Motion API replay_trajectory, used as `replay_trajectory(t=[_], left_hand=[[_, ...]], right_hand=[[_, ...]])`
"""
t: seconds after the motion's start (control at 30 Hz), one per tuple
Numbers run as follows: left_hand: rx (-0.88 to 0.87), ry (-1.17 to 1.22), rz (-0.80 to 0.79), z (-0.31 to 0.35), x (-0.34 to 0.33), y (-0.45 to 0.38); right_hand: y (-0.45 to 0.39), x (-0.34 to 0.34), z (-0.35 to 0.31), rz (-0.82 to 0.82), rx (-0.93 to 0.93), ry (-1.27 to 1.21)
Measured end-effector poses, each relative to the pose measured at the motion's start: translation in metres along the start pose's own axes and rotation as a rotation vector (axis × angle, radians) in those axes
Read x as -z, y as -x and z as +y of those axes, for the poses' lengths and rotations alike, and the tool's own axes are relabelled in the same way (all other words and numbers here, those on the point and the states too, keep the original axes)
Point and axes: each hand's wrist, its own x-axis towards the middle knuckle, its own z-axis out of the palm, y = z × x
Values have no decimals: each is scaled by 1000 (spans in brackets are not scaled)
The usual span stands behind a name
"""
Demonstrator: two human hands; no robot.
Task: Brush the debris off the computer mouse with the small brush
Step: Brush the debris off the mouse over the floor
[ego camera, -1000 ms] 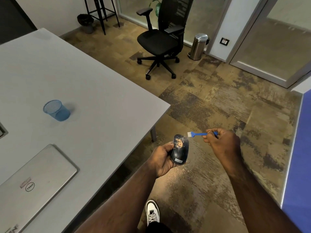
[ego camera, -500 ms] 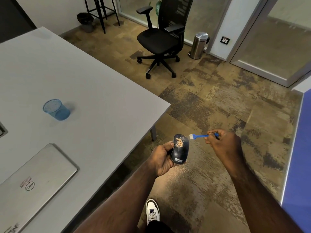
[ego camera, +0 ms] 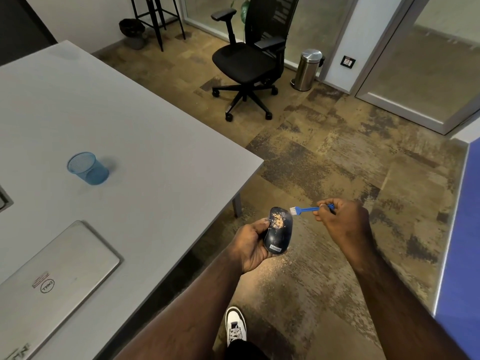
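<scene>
My left hand (ego camera: 250, 245) grips a dark blue computer mouse (ego camera: 278, 234) from its left side and holds it over the floor, off the table's corner. Tan debris (ego camera: 278, 221) lies on the upper half of the mouse. My right hand (ego camera: 342, 221) pinches the handle end of a small blue brush (ego camera: 306, 210). The brush's white bristles point left and touch the mouse's top right edge. The palm of the left hand hides the underside of the mouse.
A grey table (ego camera: 145, 141) on the left carries a blue mesh cup (ego camera: 87, 168) and a shut silver laptop (ego camera: 49, 279). A black office chair (ego camera: 249, 61) and a steel bin (ego camera: 307, 70) stand farther off. Crumbs (ego camera: 280, 266) lie on the carpet under the mouse.
The brush head has come back left and now rests against the mouse's top right edge. The mouse stays in my left hand, with the debris still on it.
</scene>
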Motion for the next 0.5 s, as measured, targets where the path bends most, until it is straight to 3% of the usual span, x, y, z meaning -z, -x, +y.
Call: replay_trajectory(t=[0.13, 0.27, 0.4, 0.5], left_hand=[[-21, 17, 14, 1, 2, 0], [-38, -30, 31, 3, 3, 0], [-34, -32, 33, 2, 1, -2], [-21, 2, 23, 1, -1, -3]], right_hand=[[2, 7, 1, 15, -27, -142], [18, 13, -1, -85, 1, -337], [35, 10, 0, -204, 15, -320], [40, 6, 2, -166, 12, -255]])
